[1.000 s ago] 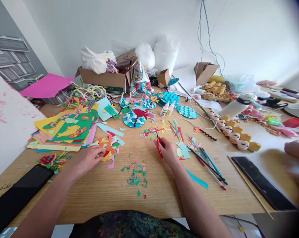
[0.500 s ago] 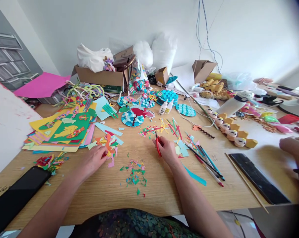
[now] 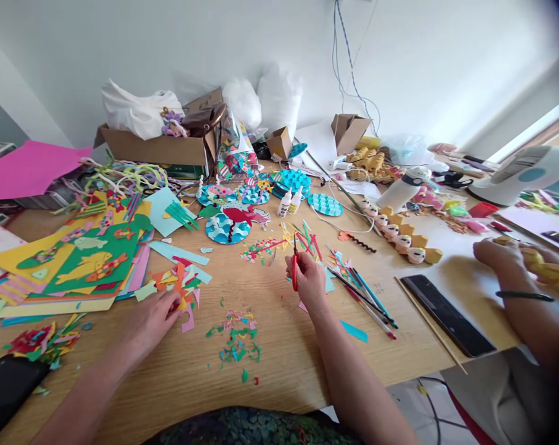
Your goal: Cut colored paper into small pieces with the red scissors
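Observation:
My left hand point(image 3: 155, 314) lies at a loose pile of coloured paper scraps point(image 3: 196, 279), its fingers bent together on an orange-yellow paper scrap point(image 3: 181, 301) at the near edge. Red-handled scissors point(image 3: 294, 275) are in my right hand point(image 3: 311, 283), blades pointing away from me and no paper between them. Small paper clippings point(image 3: 239, 339) are scattered on the table between my forearms. Beyond the scissors lie more tiny clippings point(image 3: 259, 249) and thin paper strips point(image 3: 302, 238). Left of the scraps, paper fish cut-outs rest on a green sheet point(image 3: 117, 262).
Blue decorated discs point(image 3: 228, 228) and two white glue bottles point(image 3: 285, 203) stand farther back. Pencils point(image 3: 374, 296), a wooden stick point(image 3: 430, 324) and a black phone point(image 3: 447, 315) lie to the right. A co-worker's hand point(image 3: 499, 252) holds a yellow egg-carton strip point(image 3: 538, 264).
The view has turned right, so the table's things sit farther left. The co-worker's hand shows more fully, now with the yellow strip. My hands have stayed by the scraps and on the scissors.

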`<state>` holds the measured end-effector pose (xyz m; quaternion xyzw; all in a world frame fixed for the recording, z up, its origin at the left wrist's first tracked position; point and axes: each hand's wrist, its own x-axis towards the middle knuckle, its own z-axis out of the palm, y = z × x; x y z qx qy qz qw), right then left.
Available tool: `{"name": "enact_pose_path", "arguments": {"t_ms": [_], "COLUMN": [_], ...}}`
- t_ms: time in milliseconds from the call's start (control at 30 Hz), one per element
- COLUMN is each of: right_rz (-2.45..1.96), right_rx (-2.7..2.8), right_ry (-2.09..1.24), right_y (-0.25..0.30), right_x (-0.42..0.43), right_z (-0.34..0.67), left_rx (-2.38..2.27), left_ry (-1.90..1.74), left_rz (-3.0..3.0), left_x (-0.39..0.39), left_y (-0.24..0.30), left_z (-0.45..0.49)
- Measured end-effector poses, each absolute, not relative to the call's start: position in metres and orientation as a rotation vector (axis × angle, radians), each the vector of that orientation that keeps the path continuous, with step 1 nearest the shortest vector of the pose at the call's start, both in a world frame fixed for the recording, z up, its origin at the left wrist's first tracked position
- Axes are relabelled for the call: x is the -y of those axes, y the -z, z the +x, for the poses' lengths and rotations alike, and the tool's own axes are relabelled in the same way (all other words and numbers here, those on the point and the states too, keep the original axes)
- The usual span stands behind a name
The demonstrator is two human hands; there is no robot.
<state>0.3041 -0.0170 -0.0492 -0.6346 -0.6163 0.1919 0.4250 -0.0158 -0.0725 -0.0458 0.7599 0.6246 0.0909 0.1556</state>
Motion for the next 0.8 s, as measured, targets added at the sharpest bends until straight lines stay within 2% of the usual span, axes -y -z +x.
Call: {"name": "enact_pose_path", "arguments": {"t_ms": [433,800], "right_rz": [-1.579,-1.548], "right_rx": [1.528,1.535], "right_ry": [-0.59,-0.733], "right_y": [0.048,0.048], "right_x": [0.017,0.018], "right_z": [0.302,0.3], "left_rx": [-1.809,-1.705], "left_ry": [-0.271,-0.587], "left_rz": [2.159,1.752], "left_x": [0.069,0.074], "left_y": [0.039,0.013], "left_z": [-0.014,-0.028]}}
